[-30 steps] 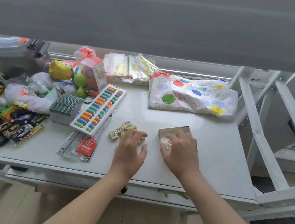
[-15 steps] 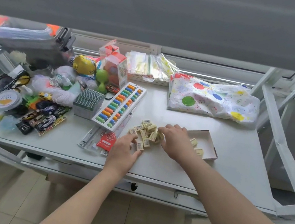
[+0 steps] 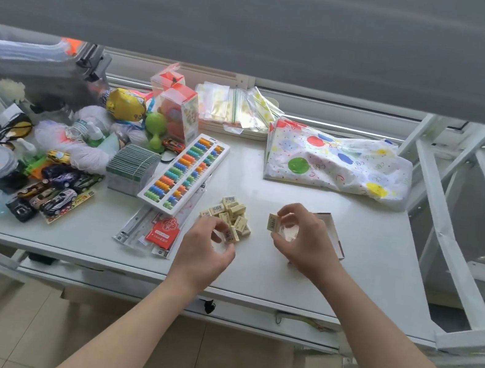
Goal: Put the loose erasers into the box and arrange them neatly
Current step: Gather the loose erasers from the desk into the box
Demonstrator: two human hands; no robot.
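Observation:
Several small cream erasers (image 3: 231, 212) lie in a loose pile on the white table (image 3: 367, 258). My left hand (image 3: 207, 249) is at the pile's near edge, its fingertips pinching one eraser (image 3: 231, 236). Held above the table, my right hand (image 3: 302, 241) grips another eraser (image 3: 274, 223) between thumb and fingers. The shallow cardboard box (image 3: 334, 232) sits just behind and right of my right hand, mostly hidden by it.
A colourful abacus (image 3: 186, 170) and a packaged red item (image 3: 161, 232) lie left of the pile. Toy cars, bottles and clutter (image 3: 55, 151) fill the table's left. A spotted cloth (image 3: 335, 164) lies at the back right. A white metal frame (image 3: 457, 205) stands on the right.
My right hand has lifted an eraser out of the pile and moved right toward the box. My left hand has closed its fingers on an eraser at the pile's near edge.

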